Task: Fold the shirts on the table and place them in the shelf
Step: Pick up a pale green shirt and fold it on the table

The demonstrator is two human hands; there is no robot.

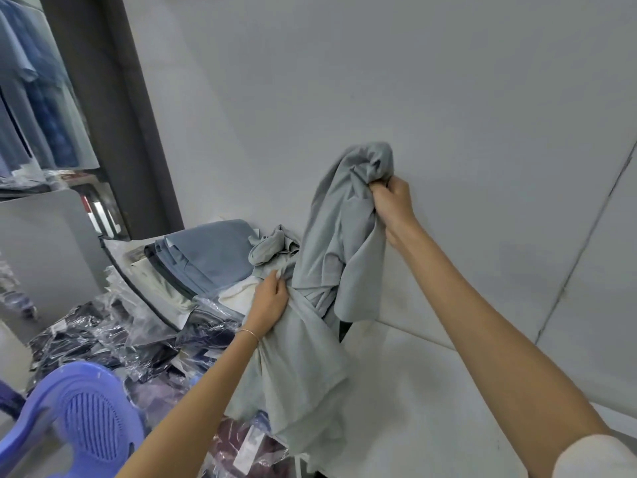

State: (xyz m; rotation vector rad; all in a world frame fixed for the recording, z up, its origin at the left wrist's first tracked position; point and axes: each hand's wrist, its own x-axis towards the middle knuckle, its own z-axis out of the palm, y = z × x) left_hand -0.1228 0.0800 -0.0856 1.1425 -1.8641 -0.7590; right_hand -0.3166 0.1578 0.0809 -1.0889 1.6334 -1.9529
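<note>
Grey shirt (320,257) hangs crumpled above the near edge of the white counter (431,391), held at two places; right hand (393,201) is raised near the wall, fingers curled tight round a bunched upper part; left hand (270,305) sits lower, fingers gripping a gathered fold at mid-length; folded blue garments (206,257) lie stacked just behind; bagged clothes (113,343) and a purple plastic chair (79,419) stand left.

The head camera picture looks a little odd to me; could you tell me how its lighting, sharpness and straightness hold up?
Head view: light is soft and even, with only faint shadows; wide-angle bending curves the wall seam and table edge; the plastic bags show glare; the grey shirt and both hands, left hand and right hand, look slightly soft.
</note>
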